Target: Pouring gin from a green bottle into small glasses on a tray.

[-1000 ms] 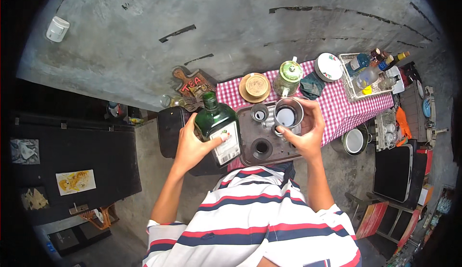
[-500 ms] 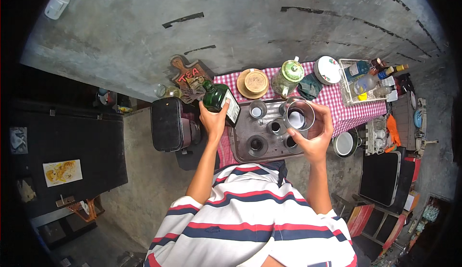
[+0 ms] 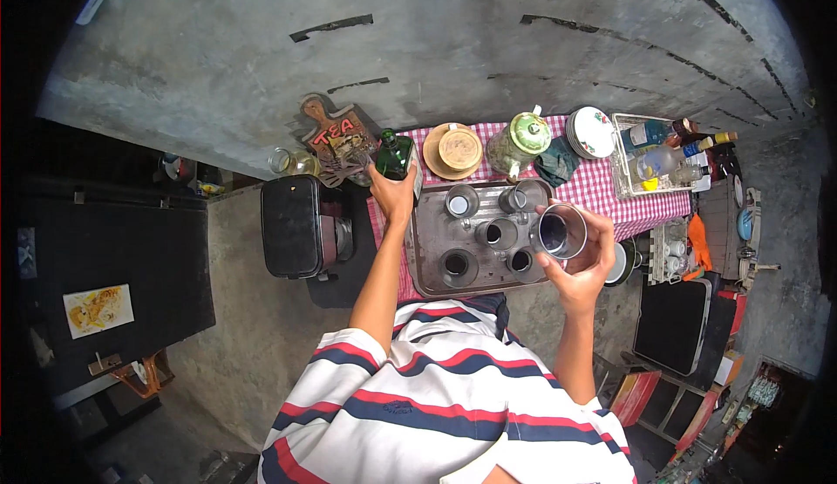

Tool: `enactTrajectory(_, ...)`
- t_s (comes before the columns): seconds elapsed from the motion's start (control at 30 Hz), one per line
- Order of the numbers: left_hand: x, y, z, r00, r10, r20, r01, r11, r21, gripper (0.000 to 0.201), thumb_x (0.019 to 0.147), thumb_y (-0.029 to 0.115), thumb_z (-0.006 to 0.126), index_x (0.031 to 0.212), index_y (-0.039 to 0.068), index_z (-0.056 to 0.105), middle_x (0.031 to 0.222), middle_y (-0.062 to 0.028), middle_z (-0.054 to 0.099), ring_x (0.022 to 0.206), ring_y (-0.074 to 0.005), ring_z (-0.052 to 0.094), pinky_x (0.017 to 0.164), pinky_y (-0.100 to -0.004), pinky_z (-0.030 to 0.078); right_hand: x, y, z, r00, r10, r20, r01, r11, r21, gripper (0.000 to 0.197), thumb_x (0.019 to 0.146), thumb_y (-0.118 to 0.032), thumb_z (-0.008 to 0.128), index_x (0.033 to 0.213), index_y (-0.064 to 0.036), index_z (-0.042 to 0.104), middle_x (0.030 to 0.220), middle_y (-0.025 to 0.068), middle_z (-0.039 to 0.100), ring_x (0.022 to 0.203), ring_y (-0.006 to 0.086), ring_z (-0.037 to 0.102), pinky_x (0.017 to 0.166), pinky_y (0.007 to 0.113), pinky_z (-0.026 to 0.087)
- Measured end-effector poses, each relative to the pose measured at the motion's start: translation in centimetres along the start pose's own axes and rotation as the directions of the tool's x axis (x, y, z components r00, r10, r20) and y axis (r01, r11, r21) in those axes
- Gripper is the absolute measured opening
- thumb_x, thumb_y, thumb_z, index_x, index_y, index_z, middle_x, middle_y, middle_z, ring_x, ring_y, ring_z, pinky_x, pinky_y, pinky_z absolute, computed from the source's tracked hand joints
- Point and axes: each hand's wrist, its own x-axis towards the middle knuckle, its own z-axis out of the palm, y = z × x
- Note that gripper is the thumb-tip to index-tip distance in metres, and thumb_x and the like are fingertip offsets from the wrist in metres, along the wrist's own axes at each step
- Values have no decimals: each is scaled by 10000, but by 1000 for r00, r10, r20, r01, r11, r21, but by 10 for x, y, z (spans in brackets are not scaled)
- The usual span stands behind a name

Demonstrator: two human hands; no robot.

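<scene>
My left hand (image 3: 392, 198) is wrapped round a green glass bottle (image 3: 396, 156) with a pale label, standing upright at the tray's far left corner. In my right hand (image 3: 584, 273) is a clear drinking glass (image 3: 561, 232), raised above the right edge of the brown tray (image 3: 417, 262), its mouth towards me. Several similar glasses stand on the tray, among them a tumbler (image 3: 459, 264) near the front left and another glass (image 3: 461, 202) at the back left. Whether the held glass contains any liquid, I cannot tell.
Behind the tray, a wooden cup and saucer (image 3: 459, 150), a green teapot (image 3: 528, 134), a dark cloth (image 3: 555, 163) and stacked plates (image 3: 593, 132) sit on the checked tablecloth (image 3: 645, 212). A wire basket (image 3: 621, 157) of bottles is at right; a black appliance (image 3: 290, 227) stands left.
My left hand has set the green bottle more upright, farther from me, and slightly left. The glass in my right hand has moved right and a little nearer me.
</scene>
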Motion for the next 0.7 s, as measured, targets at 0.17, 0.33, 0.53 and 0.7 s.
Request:
enactTrajectory(0.17, 13, -7, 18, 993, 75, -86, -76, 997, -13, 593, 706, 293, 858, 1055, -34, 506, 910, -239, 657, 852, -434, 654, 772, -491, 490, 0, 1, -1, 1000, 2, 4, -2, 1000, 11, 705, 657, -31, 875, 1236, 22, 476, 1238, 220, 602, 1181, 291, 603, 1058, 406, 455)
enactTrajectory(0.33, 24, -21, 35, 980, 136, -142, -125, 989, 81, 603, 703, 287, 852, 1067, -37, 498, 937, -255, 630, 892, -464, 627, 780, -509, 477, 1, 4, -5, 1000, 6, 3, -6, 1000, -1, 699, 664, -33, 876, 1232, 19, 470, 1244, 229, 599, 1190, 297, 600, 1061, 411, 456)
enactTrajectory(0.53, 32, -24, 47, 988, 109, -107, -110, 994, -8, 626, 704, 293, 854, 1080, -46, 486, 951, -273, 617, 897, -483, 617, 789, -525, 475, 8, 5, -10, 999, 21, -29, -20, 1000, 23, 707, 666, -29, 878, 1236, 9, 461, 1247, 228, 598, 1197, 295, 597, 1067, 411, 455)
enactTrajectory(0.7, 35, -42, 54, 983, 109, -145, -110, 994, 4, 620, 708, 284, 858, 1092, -36, 491, 944, -275, 628, 896, -482, 628, 786, -529, 475, 14, 4, -15, 999, 37, -30, -38, 999, -34, 709, 668, -13, 869, 1245, 8, 457, 1249, 218, 599, 1199, 300, 597, 1068, 413, 453)
